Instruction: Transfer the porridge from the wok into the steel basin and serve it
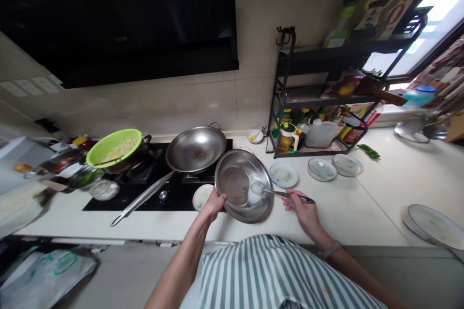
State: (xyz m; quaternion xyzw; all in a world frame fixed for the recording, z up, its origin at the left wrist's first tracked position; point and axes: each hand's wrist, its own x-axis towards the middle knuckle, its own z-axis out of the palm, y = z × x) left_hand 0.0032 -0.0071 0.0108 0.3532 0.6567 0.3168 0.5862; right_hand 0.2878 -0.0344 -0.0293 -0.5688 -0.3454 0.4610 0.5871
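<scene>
My left hand (214, 203) grips the near left rim of a steel bowl (261, 166), which tilts over the counter's front part. A little cloudy liquid lies in the bowl. In my right hand (299, 205) is the handle of a metal ladle (275, 192); its round head rests inside the bowl. Right behind the bowl stands a plate (283, 175) holding pale liquid with green bits. Another dish (202, 197) with similar contents is partly hidden behind my left hand and the bowl.
A steel wok (196, 148) sits on the black stove (145, 198), its long handle pointing toward me. Left of it is a green basin (115, 148). Two glass dishes (322, 169) stand before the black rack (326, 153); a larger one (437, 226) lies far right.
</scene>
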